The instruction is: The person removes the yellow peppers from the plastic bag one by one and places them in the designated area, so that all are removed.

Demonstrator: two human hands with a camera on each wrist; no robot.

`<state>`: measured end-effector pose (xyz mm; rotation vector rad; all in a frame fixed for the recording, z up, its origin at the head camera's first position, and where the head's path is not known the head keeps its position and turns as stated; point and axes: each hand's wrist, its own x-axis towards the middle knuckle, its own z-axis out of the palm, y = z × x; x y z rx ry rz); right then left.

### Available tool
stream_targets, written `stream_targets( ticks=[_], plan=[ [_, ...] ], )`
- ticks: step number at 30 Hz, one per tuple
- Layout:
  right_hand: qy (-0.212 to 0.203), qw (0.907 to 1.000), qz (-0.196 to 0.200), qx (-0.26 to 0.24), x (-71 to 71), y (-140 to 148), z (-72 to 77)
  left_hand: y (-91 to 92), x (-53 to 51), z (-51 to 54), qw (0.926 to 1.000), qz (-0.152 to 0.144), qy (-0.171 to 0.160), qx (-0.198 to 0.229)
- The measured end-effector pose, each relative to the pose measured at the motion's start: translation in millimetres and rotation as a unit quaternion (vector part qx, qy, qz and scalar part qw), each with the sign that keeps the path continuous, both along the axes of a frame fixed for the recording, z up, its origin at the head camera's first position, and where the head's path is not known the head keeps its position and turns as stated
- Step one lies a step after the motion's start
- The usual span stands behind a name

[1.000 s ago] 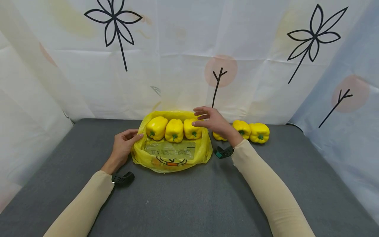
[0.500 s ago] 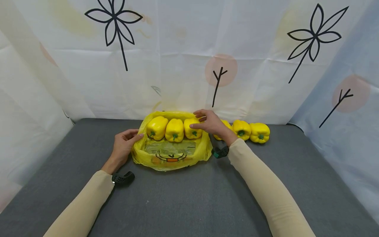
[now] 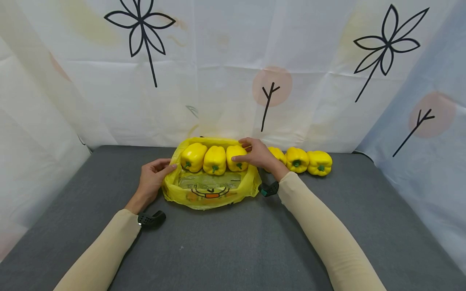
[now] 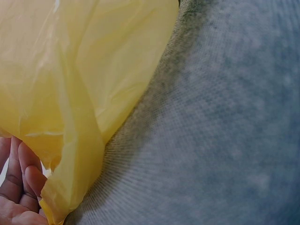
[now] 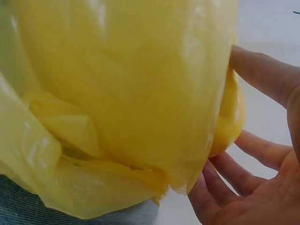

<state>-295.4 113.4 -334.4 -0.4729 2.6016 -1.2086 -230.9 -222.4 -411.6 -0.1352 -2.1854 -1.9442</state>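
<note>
A yellow plastic bag (image 3: 174,190) lies open on the grey table in the head view, with three yellow bell peppers side by side inside: the left (image 3: 193,157), middle (image 3: 214,160) and right pepper (image 3: 236,157). My left hand (image 3: 150,180) holds the bag's left edge between thumb and fingers; in the left wrist view the fingers (image 4: 21,173) lie against the plastic. Over the bag's right rim reaches my right hand (image 3: 260,154), gripping the right pepper with thumb in front and fingers behind. In the right wrist view the bag's wall (image 5: 140,84) hides most of that pepper (image 5: 230,119).
Right of the bag several more yellow peppers stand in a row, the nearest one (image 3: 277,154) partly behind my right hand, then a second (image 3: 297,159) and a third (image 3: 319,163). A patterned white curtain (image 3: 218,93) borders the grey table (image 3: 218,250) behind.
My right hand has moved down and left onto the right pepper in the bag, its fingers closing in. The bag's front edge shifted slightly. My left hand stays put.
</note>
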Motion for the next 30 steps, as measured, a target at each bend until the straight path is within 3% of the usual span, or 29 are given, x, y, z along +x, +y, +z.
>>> stream_targets(
  ticks=[20,30],
  plan=[
    [-0.001,0.9987,0.044,0.025,3.9,1.2,-3.5,-0.2,-0.1,-0.3,1.0,0.003,0.002,-0.007],
    [0.02,0.9985,0.04,0.031,8.1,1.3,-7.2,0.1,-1.1,-0.9,1.0,0.002,0.005,0.002]
  ],
)
